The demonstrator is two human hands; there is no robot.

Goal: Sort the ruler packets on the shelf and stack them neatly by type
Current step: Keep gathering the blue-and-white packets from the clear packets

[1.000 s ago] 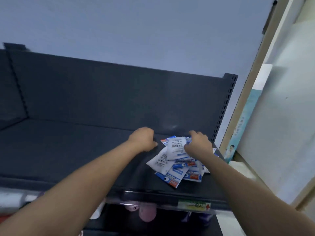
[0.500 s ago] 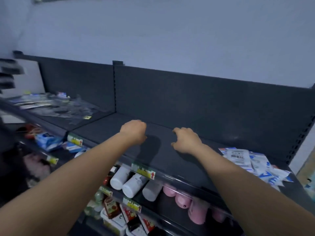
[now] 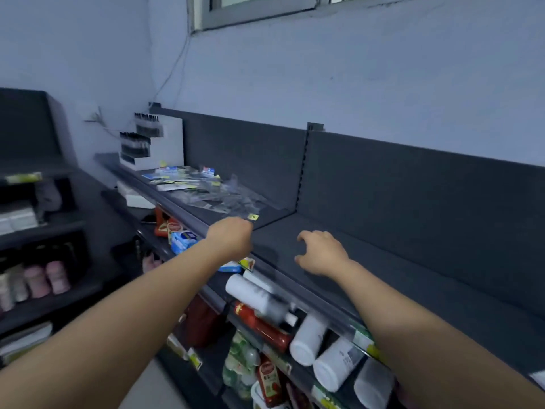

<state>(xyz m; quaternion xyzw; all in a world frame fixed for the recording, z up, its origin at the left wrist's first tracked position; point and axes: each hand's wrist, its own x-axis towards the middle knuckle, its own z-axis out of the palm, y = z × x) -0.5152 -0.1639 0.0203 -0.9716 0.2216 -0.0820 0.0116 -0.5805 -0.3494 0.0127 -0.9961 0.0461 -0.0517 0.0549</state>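
Note:
A loose spread of clear plastic ruler packets (image 3: 224,199) with small yellow stickers lies on the left section of the dark top shelf (image 3: 398,278). Further back are a few blue-and-white card packets (image 3: 177,176). My left hand (image 3: 231,240) hovers at the shelf's front edge, just short of the nearest clear packet, with fingers curled in and nothing in it. To its right, my right hand (image 3: 323,253) hangs over the bare right section with fingers bent and spread, holding nothing.
A white tiered display stand (image 3: 156,143) of dark pens stands at the shelf's far left end. Below the top shelf are white bottles (image 3: 306,340), red sauce bottles (image 3: 265,327) and a blue pack (image 3: 182,240). Another dark shelving unit (image 3: 38,228) stands on the left.
My view has swung left, so the blue-and-white packet pile near my right hand is out of sight. Both hands moved left along the shelf toward the clear packets, holding nothing.

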